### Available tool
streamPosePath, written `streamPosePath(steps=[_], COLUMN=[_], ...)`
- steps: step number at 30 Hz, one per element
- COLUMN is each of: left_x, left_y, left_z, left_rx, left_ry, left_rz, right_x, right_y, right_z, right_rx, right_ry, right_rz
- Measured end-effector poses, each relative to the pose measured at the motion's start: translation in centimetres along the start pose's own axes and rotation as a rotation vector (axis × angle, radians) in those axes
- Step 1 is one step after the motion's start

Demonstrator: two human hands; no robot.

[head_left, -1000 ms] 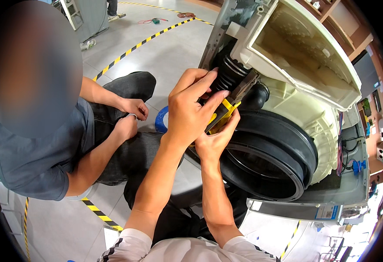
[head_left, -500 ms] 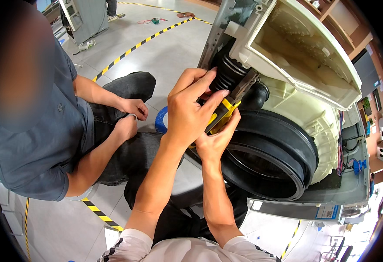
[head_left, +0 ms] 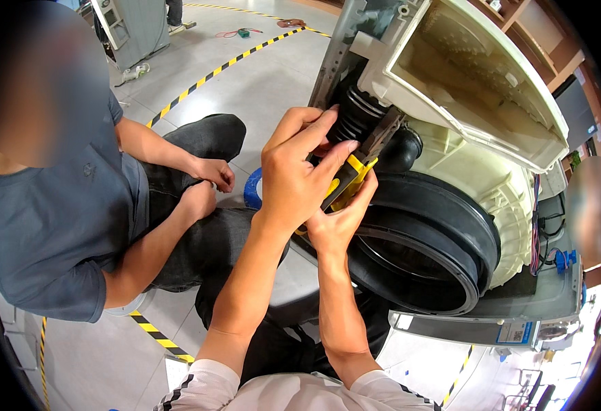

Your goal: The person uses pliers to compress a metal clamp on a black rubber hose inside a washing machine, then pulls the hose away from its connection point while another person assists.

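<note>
My left hand (head_left: 300, 164) is closed around the top of the yellow-and-black pliers (head_left: 358, 166), its fingertips against a black ribbed hose (head_left: 360, 111). My right hand (head_left: 336, 221) grips the pliers from below. Their metal jaws reach up beside the hose, near a smaller black elbow pipe (head_left: 408, 146); what they bite on is unclear. The hose runs under a white plastic compartment (head_left: 451, 123) on an opened washing machine. Below lies the big black rubber door gasket (head_left: 437, 205), set against the cream tub (head_left: 504, 248).
A person in grey (head_left: 54, 226) sits close at my left, hands near their knees. Another person (head_left: 591, 212) appears at the right edge. Wires (head_left: 534, 233) hang on the machine's right. Behind are striped floor tape (head_left: 211, 68), a grey appliance (head_left: 129, 34) and a small green tool (head_left: 244, 33).
My hands and the pliers stay almost still. The seated person's head has shifted slightly, and another person has come into view at the right edge.
</note>
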State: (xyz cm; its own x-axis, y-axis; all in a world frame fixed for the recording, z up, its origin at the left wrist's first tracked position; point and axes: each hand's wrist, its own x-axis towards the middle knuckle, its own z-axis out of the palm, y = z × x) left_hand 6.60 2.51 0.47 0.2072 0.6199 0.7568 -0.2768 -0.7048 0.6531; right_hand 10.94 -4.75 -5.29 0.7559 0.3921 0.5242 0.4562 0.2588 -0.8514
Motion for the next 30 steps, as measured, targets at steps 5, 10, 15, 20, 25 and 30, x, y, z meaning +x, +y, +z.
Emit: streamPosePath(steps=[5,10,15,20,25,30], left_x=[0.0,0.1,0.2,0.3,0.5,0.8], left_y=[0.0,0.1,0.4,0.1,0.1,0.0], left_z=[0.1,-0.1,-0.2,-0.4,-0.2,-0.4], left_rx=[0.002,-0.023,-0.038,-0.045,-0.117,-0.101], left_ry=[-0.001,-0.006,-0.022,-0.028,-0.013,-0.044], left_rz=[0.005,-0.026,-0.069,-0.094,-0.106,-0.107], right_x=[0.0,0.2,0.1,-0.1,-0.7,-1.2], right_y=[0.0,0.3,0.9,-0.1,-0.5,-1.6], right_z=[-0.2,-0.3,-0.4,-0.1,0.0,-0.2], right_rx=[-0.048,-0.133,-0.189,-0.250,-0.271,-0.290], right_ry=[0.003,-0.010,-0.021,-0.055,-0.070,-0.079], right_rz=[0.015,-0.008,-0.038,-0.050,-0.008,0.024])
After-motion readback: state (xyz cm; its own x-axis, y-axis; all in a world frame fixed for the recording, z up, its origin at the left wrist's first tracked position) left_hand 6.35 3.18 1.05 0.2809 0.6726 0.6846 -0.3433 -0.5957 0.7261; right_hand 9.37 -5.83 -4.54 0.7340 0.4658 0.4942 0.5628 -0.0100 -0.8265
